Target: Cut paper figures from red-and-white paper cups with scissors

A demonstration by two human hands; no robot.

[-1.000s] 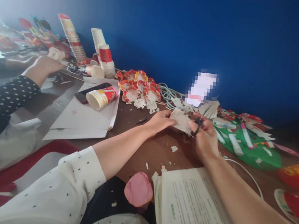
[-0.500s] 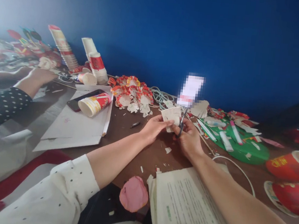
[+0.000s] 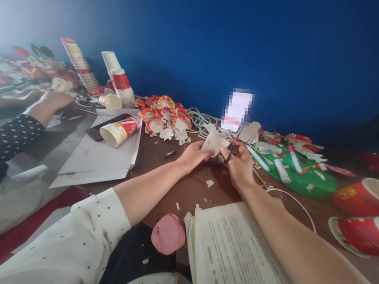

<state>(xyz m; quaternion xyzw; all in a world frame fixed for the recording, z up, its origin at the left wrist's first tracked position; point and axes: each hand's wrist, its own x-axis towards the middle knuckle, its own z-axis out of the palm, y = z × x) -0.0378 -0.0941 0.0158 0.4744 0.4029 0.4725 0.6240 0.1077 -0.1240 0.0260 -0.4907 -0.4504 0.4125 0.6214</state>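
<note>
Between both hands is a cut piece of white paper cup [image 3: 212, 142], its pale side towards me. My left hand [image 3: 193, 157] pinches its left side between thumb and fingers. My right hand [image 3: 240, 165] is closed round a pair of scissors [image 3: 232, 149], whose blades point up and away beside the piece's right edge. My right thumb lies close to that edge; whether it touches the piece I cannot tell. Fingers partly hide the scissors' handles. Behind them stands a lit phone [image 3: 236, 111] with a blurred screen.
Red-and-white paper flowers [image 3: 167, 117] lie beyond my left hand. A green disc [image 3: 320, 185] holds markers and scraps on the right, near red paper cups [image 3: 353, 195]. Printed sheets [image 3: 228, 254] and a pink paper round [image 3: 168, 234] lie nearest me. Another person's hand [image 3: 53, 103] is at left.
The cup piece has turned in my hands and looks flatter. The scissors have tilted slightly beside it. The whole view has shifted a little.
</note>
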